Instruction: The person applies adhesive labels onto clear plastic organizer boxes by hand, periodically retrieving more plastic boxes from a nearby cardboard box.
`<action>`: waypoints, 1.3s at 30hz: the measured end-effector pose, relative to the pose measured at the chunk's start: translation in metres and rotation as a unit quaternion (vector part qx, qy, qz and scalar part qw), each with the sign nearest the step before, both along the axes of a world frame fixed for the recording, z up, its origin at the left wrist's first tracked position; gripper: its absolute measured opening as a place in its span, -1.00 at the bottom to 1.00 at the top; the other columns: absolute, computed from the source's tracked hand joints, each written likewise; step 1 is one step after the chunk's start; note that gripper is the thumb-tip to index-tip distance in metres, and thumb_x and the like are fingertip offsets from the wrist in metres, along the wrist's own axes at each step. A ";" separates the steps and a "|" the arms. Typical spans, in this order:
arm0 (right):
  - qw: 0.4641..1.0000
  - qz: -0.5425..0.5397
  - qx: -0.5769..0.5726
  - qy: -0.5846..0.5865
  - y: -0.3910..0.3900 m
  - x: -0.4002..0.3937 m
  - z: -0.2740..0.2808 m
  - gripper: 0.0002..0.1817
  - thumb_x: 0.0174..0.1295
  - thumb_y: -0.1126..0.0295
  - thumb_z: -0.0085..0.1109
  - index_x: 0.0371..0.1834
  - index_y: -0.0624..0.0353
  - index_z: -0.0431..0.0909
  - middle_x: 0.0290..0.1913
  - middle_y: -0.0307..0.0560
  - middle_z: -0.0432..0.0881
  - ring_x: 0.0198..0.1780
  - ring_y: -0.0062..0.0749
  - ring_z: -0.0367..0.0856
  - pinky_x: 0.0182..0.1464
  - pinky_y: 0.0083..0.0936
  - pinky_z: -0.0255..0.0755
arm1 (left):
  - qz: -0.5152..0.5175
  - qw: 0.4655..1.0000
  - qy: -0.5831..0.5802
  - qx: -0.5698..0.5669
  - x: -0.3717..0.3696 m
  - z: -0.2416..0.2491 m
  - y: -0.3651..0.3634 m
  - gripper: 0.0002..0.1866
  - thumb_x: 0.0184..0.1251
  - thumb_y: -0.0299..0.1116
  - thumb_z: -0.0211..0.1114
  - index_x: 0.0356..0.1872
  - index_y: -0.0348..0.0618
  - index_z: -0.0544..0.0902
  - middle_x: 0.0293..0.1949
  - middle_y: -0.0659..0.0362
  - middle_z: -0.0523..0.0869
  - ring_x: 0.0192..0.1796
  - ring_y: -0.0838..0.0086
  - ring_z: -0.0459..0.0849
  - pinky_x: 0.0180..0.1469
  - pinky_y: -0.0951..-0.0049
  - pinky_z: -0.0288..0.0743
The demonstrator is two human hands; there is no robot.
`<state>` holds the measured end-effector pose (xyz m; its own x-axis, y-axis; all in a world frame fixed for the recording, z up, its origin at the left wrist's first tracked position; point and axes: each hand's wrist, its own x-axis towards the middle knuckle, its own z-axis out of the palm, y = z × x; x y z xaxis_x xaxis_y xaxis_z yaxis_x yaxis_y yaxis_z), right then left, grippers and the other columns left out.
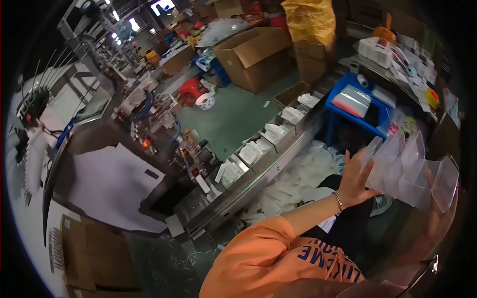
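Note:
Clear plastic bins (402,169), joined in a row with several pockets, are held up at the right. My left hand (355,184) is against their left side, its fingers spread and its thumb at the lower edge. On the right side my right hand (439,213) grips them, partly seen through the plastic. A bracelet circles my left wrist. Below the bins, a dark-clothed leg shows.
A metal conveyor (283,166) with stacks of white pieces (253,151) runs diagonally in front. Beyond are a blue stool (335,114) with plastic bags, an open cardboard box (253,59) and a red stool (190,92). Machinery (154,111) stands left. White pieces fill the space beside my legs.

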<state>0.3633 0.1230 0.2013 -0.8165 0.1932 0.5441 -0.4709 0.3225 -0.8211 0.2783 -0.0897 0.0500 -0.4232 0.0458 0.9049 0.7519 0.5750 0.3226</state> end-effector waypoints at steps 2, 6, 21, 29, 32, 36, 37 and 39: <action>0.953 0.223 -0.205 -0.020 -0.009 -0.029 -0.009 -0.43 0.35 0.27 -0.04 0.35 0.35 0.13 0.33 0.12 0.27 0.32 -0.17 0.30 0.37 -0.26 0.14 | 0.030 0.999 -0.026 0.005 -0.001 -0.015 -0.020 0.08 -0.20 -0.09 0.51 0.42 0.02 0.09 0.19 -0.19 0.32 0.25 -0.10 0.31 0.31 -0.14 0.02; 0.834 0.394 -0.375 0.097 -0.032 -0.045 0.000 -0.45 0.37 0.38 -0.14 0.39 0.32 0.03 0.40 0.18 0.14 0.43 -0.12 0.12 0.46 -0.20 -0.05 | -0.030 0.983 -0.156 0.097 0.010 -0.034 -0.075 -0.16 0.04 -0.21 0.35 0.38 -0.15 0.18 0.20 -0.12 0.38 0.23 0.02 0.39 0.27 0.26 0.26; 0.929 0.249 0.275 0.007 -0.096 -0.044 -0.244 -0.80 0.01 0.56 0.23 -0.26 0.14 0.61 0.19 -0.02 0.41 0.33 -0.06 0.25 0.28 -0.14 0.22 | -0.352 0.526 -0.442 0.635 0.036 -0.150 -0.116 -0.19 0.15 0.43 -0.06 0.16 -0.08 0.40 0.02 -0.05 0.53 -0.06 0.27 0.56 -0.06 0.32 0.49; 0.835 0.311 0.451 -0.058 -0.133 -0.077 -0.236 -0.75 0.05 0.32 0.25 -0.17 -0.26 0.67 0.37 -0.22 0.22 0.51 -0.16 -0.14 0.28 0.46 -0.24 | -0.461 0.360 -0.404 0.703 0.040 -0.147 -0.117 -0.24 0.18 0.40 -0.04 0.25 0.08 0.35 0.10 -0.14 0.49 -0.16 0.31 0.60 -0.15 0.35 0.52; 0.810 0.351 0.469 -0.033 -0.133 -0.084 -0.225 -0.77 0.04 0.30 0.27 -0.20 -0.28 0.67 0.39 -0.23 0.19 0.51 -0.16 -0.16 0.26 0.53 -0.29 | -0.440 0.348 -0.405 0.723 0.042 -0.144 -0.118 -0.28 0.19 0.38 -0.04 0.25 0.16 0.36 0.13 -0.15 0.46 -0.18 0.29 0.62 -0.14 0.34 0.53; 0.799 0.371 0.465 -0.086 -0.135 -0.084 -0.220 -0.80 0.02 0.30 0.28 -0.24 -0.23 0.67 0.37 -0.23 0.21 0.51 -0.15 -0.15 0.26 0.54 -0.31 | -0.429 0.342 -0.390 0.740 0.040 -0.148 -0.118 -0.29 0.20 0.36 -0.04 0.26 0.16 0.36 0.13 -0.16 0.46 -0.21 0.29 0.64 -0.16 0.33 0.55; 0.797 0.371 0.467 -0.093 -0.136 -0.084 -0.220 -0.81 0.01 0.31 0.28 -0.26 -0.20 0.66 0.37 -0.22 0.22 0.51 -0.15 -0.15 0.26 0.54 -0.30 | -0.420 0.345 -0.392 0.742 0.039 -0.148 -0.118 -0.29 0.20 0.36 -0.03 0.25 0.16 0.36 0.13 -0.16 0.45 -0.23 0.29 0.65 -0.18 0.34 0.55; 0.796 0.370 0.468 -0.102 -0.137 -0.083 -0.219 -0.82 0.00 0.32 0.29 -0.28 -0.17 0.66 0.36 -0.21 0.22 0.51 -0.15 -0.15 0.26 0.54 -0.30 | -0.410 0.348 -0.395 0.744 0.038 -0.151 -0.118 -0.30 0.20 0.35 -0.03 0.25 0.16 0.37 0.14 -0.17 0.45 -0.24 0.30 0.65 -0.20 0.34 0.56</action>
